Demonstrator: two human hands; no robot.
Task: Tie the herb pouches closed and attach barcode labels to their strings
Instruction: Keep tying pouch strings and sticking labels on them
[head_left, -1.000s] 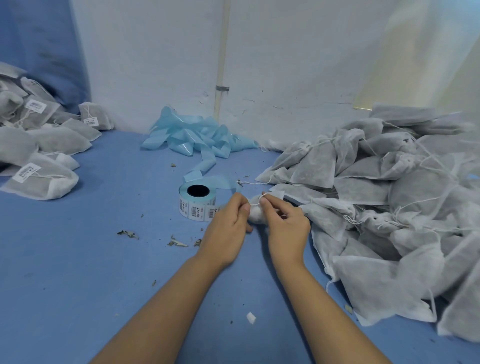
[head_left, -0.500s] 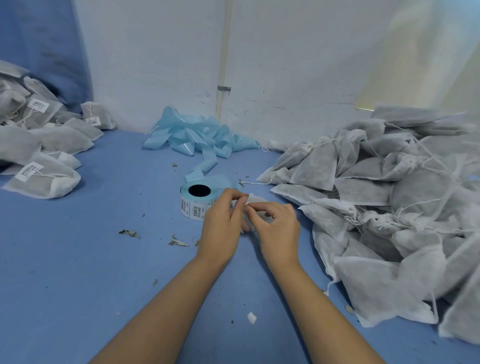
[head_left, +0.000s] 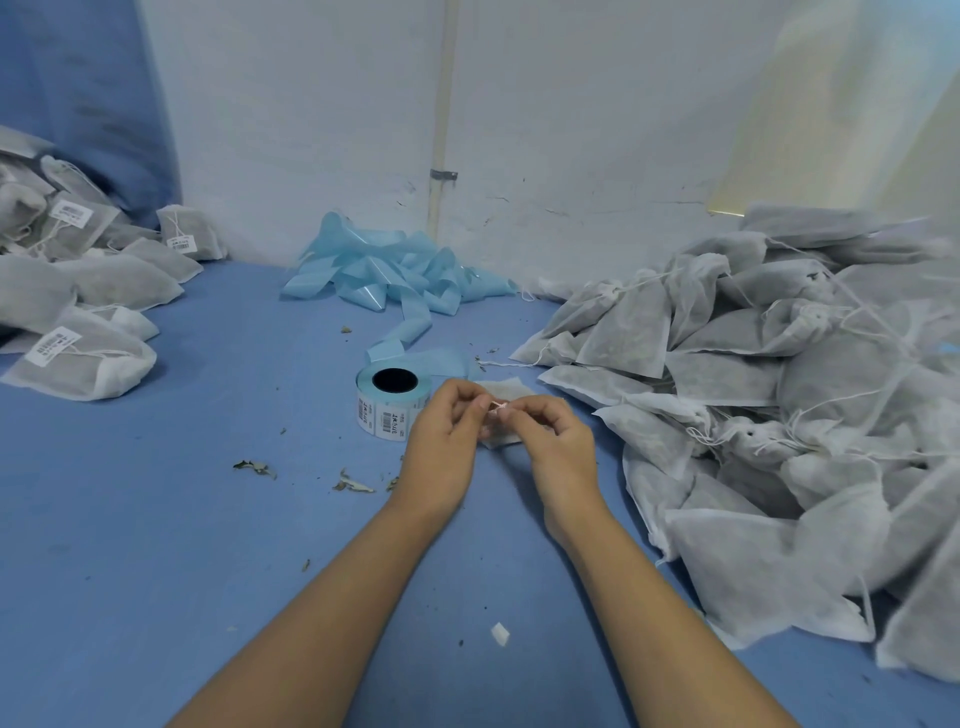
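A white herb pouch (head_left: 500, 415) is lying on the blue table (head_left: 156, 519) just beside the label roll (head_left: 390, 402), partly hidden behind the hands. The left hand (head_left: 447, 441) and right hand (head_left: 553, 441) are meeting above it, each pinching the pouch's thin string (head_left: 497, 406) between curled fingertips. Untied pouches (head_left: 779, 415) are lying heaped to the right, labelled pouches (head_left: 67, 312) to the left, and blue backing tape (head_left: 395, 270) is trailing behind the roll.
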